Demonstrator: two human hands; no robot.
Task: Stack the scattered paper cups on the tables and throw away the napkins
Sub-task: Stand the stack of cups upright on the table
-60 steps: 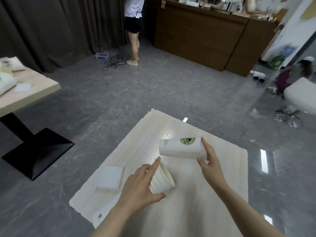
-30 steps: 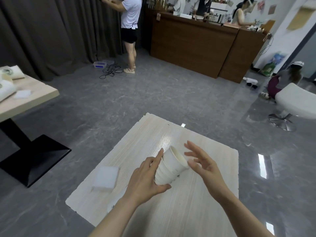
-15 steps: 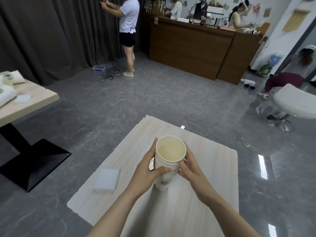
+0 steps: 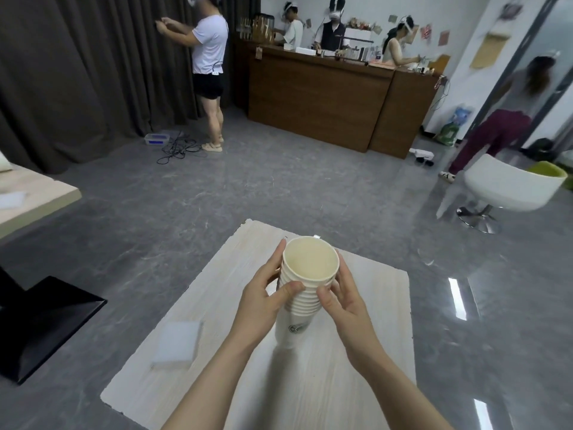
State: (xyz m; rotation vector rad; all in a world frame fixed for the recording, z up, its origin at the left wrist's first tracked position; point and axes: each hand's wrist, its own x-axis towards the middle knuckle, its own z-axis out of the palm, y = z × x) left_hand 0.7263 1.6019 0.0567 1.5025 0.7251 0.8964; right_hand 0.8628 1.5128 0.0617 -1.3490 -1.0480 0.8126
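A stack of several white paper cups (image 4: 305, 293) stands upright on the pale wooden table (image 4: 372, 352), mouth up, a green logo low on its side. My left hand (image 4: 263, 297) grips the stack from the left, thumb across the rims. My right hand (image 4: 344, 294) grips it from the right. A white folded napkin (image 4: 177, 342) lies flat near the table's left edge, apart from both hands.
A second table (image 4: 40, 197) at the far left carries another white napkin (image 4: 11, 199) and has a black base (image 4: 43, 318). A white swivel chair (image 4: 508, 190) stands at the right. Several people stand by the curtain, the brown counter (image 4: 325, 94) and the doorway.
My right hand slid a logo cup into the cups my left hand held. Both hands then set the stack upright on the table and closed around it.
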